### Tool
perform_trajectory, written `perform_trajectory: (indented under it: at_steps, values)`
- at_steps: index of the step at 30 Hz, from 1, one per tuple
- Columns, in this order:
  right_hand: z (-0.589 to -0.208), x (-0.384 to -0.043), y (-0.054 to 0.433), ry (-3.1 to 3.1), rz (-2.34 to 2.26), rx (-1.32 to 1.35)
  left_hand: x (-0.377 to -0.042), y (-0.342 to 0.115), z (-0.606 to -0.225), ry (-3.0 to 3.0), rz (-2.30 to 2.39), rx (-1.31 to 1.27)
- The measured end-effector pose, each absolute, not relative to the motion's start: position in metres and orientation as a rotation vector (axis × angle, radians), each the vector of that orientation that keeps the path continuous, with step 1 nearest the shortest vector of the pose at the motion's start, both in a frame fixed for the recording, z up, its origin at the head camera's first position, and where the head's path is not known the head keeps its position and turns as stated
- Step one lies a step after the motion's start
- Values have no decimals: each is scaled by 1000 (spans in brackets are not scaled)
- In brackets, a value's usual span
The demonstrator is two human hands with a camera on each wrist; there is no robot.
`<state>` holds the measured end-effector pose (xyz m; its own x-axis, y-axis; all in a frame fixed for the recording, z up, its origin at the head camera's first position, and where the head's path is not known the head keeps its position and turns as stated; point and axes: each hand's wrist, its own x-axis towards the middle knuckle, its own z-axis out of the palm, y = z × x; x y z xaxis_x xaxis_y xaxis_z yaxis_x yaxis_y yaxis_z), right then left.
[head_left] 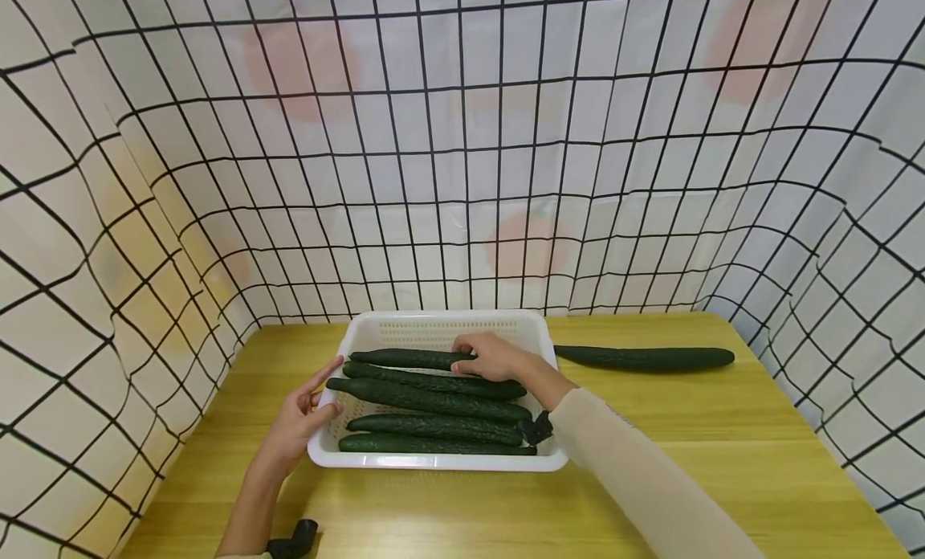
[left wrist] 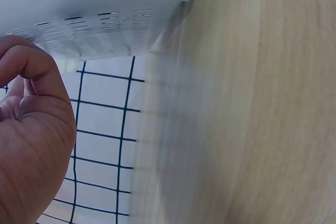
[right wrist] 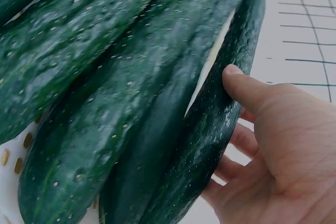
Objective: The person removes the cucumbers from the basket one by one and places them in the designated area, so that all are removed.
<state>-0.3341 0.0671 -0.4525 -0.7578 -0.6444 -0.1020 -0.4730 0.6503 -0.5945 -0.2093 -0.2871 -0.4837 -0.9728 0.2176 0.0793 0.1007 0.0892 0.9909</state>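
Note:
A white plastic basket (head_left: 433,463) with slotted walls holds several long dark green cucumbers (head_left: 433,394), lying side by side across it. My left hand (head_left: 299,410) grips the basket's left rim, thumb and index finger reaching along the edge; in the left wrist view its bent fingers (left wrist: 31,61) are against the slotted wall. Inside the basket, my right hand (head_left: 495,358) holds the rearmost cucumber (head_left: 405,358) near its right part. The right wrist view shows the thumb on that cucumber's (right wrist: 210,124) near side and the other fingers behind it, partly hidden.
One more cucumber (head_left: 650,359) lies on the wooden table (head_left: 694,446) to the right of the basket. Black wire grid panels (head_left: 462,181) stand along the back and both sides, with pale patterned cloth behind them.

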Motion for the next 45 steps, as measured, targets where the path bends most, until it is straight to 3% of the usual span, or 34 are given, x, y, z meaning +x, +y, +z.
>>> perform_trajectory:
  at_steps: [14, 29, 45]
  values:
    - [-434, -325, 81, 2591, -983, -968, -210, -284, -483, 2205, 2060, 333]
    - [-386, -301, 100, 2705, -1018, -1048, -209, -285, -482, 2190, 2079, 357]
    - [-385, -288, 173, 2789, -1113, -948, -210, -285, -482, 2235, 2042, 288]
